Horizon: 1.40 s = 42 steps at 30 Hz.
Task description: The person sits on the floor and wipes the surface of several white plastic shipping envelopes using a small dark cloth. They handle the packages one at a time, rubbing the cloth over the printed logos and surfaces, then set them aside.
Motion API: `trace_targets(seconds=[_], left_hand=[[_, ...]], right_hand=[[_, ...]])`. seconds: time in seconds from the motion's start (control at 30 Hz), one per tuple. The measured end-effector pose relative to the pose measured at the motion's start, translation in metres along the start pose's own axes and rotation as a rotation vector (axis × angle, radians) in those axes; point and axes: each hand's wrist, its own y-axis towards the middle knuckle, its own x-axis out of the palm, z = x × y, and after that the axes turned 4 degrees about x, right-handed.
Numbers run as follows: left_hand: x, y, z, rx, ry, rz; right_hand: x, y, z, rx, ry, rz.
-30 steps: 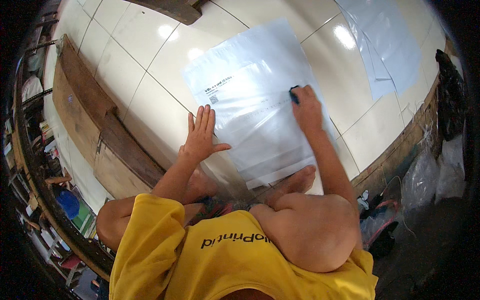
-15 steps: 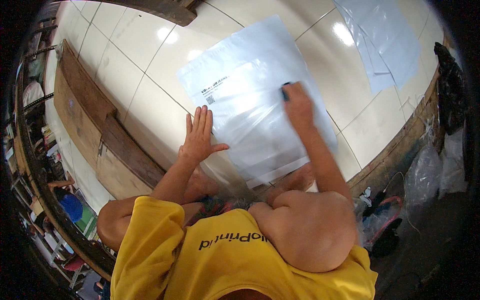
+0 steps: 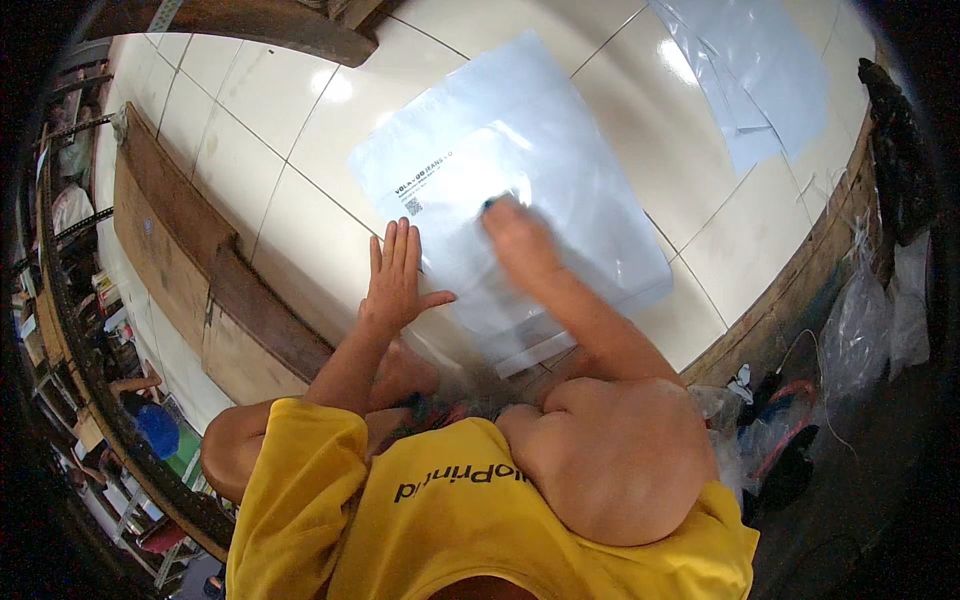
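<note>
A large white plastic mailer bag [image 3: 560,170] lies flat on the tiled floor in front of me, with dark print and a square code near its left edge. My left hand [image 3: 395,280] rests open at the bag's left edge, fingers straight and thumb spread to the right. Over the middle of the bag, my right hand [image 3: 515,235] is closed and smeared by motion. A small dark object [image 3: 489,204] pokes out from its fingertips; its kind is hidden by the grip and the blur.
More white plastic bags [image 3: 750,90] lie on the floor at the far right. A low wooden beam [image 3: 190,260] runs along the left, and another wooden piece [image 3: 320,30] stands at the far side. Clear plastic bags [image 3: 855,340] hang at the right. A person in blue [image 3: 157,428] is at far left.
My right hand has swept left across the bag with the small dark object, from its right side to its middle. The left hand stays at the bag's left edge.
</note>
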Motion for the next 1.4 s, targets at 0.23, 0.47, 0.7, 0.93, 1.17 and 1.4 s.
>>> trace_targets(seconds=[0.23,0.47,0.7,0.93,1.17,1.4], left_hand=[[-0.01,0.005,0.001,-0.031,-0.019,-0.05],[-0.012,0.009,0.003,-0.073,0.025,-0.168],[-0.019,0.009,0.009,-0.06,-0.034,-0.053],[-0.015,0.007,0.005,-0.018,-0.032,-0.016],[-0.002,0.004,-0.002,-0.002,-0.046,0.012],[-0.002,0.003,0.0,0.023,-0.073,0.039]], right_hand=[[-0.104,0.016,0.094,0.429,0.085,0.099],[0.001,-0.001,-0.052,-0.234,0.257,-0.181],[-0.032,-0.016,0.05,0.203,0.092,0.083],[-0.109,-0.006,0.116,0.571,0.146,0.242],[-0.101,-0.023,0.066,0.707,2.005,0.166],[-0.089,-0.024,0.063,0.514,2.079,-0.043]])
